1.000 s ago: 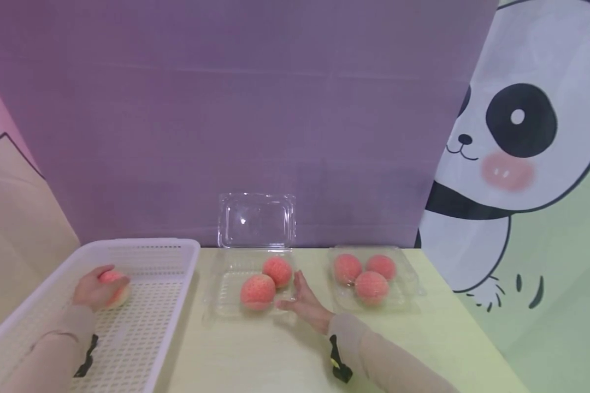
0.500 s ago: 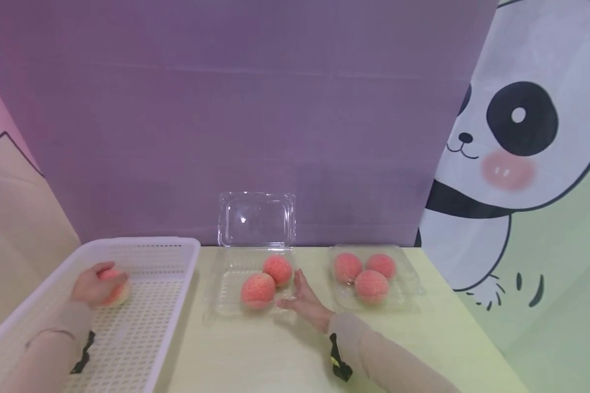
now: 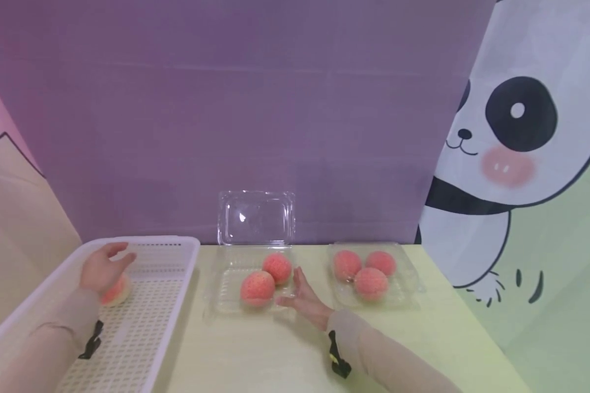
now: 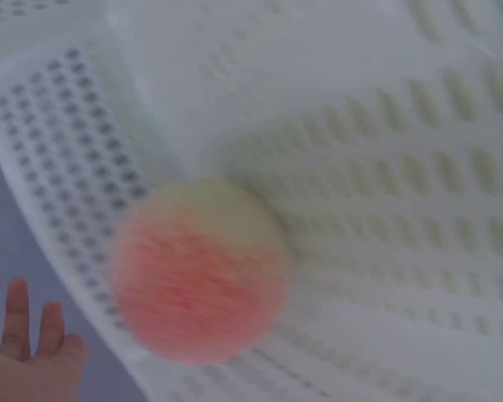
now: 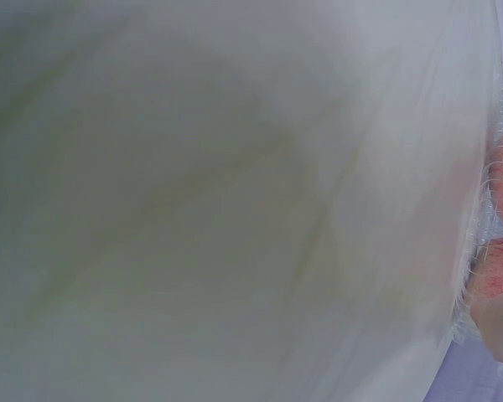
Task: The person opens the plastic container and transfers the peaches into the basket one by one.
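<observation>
A pink and cream peach (image 3: 120, 293) sits in the white perforated plastic basket (image 3: 193, 262) at the left. My left hand (image 3: 102, 271) hovers beside and above it with loosely extended fingers. In the left wrist view a gap shows between that hand (image 4: 35, 362) and the peach (image 4: 201, 276). A clear plastic clamshell box (image 3: 230, 289) stands with its lid (image 3: 257, 218) raised. Two peaches, a front one (image 3: 258, 288) and a back one (image 3: 277, 268), lie in its right part. My right hand (image 3: 311, 307) touches or nearly touches the box's right side, thumb and fingers spread.
To the right, a second clear box (image 3: 404, 292) contains three peaches (image 3: 371, 284). Both boxes are on a pale wooden table (image 3: 255, 355). Behind it hangs a purple cloth backdrop (image 3: 275, 120), with a panda picture (image 3: 536, 109) at the right.
My left hand has let go of the peach in the basket and lifted slightly up and away from it. My right hand has stayed beside the open box.
</observation>
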`<state>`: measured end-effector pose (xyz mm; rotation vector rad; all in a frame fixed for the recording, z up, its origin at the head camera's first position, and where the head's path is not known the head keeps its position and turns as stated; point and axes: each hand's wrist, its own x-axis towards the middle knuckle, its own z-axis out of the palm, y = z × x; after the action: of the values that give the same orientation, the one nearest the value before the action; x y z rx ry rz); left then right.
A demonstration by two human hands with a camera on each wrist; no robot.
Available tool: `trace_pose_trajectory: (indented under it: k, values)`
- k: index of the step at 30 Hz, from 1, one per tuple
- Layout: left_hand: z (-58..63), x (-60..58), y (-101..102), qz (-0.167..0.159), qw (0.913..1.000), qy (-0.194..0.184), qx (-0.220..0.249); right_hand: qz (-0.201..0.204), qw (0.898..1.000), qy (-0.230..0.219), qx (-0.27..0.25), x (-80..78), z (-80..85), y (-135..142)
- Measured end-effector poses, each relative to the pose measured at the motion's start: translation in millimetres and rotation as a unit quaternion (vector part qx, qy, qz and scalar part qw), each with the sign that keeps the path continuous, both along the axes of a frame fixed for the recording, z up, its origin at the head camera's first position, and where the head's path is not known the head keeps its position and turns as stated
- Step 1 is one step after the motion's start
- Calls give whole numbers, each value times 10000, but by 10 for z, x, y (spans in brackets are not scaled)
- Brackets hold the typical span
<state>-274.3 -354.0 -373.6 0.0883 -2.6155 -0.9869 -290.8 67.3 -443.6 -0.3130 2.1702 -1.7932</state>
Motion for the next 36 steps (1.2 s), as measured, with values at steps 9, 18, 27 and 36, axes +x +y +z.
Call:
trace_pose_trajectory:
  k: [9, 18, 27, 36]
  values:
    - [664, 20, 458, -653, 9977, 48, 184, -65, 10000, 53, -30, -40, -13, -5]
    - [1094, 148, 1057, -1313, 9911, 134, 185, -55, 9999, 84, -53, -24, -25, 1]
    - [1028, 228, 1609, -1652, 9825, 44, 865, -136, 9998, 104, 53, 10, 8, -13]
    - [755, 243, 2014, -1920, 9532, -955, 2130, -42, 9999, 142, -10, 7, 2, -11]
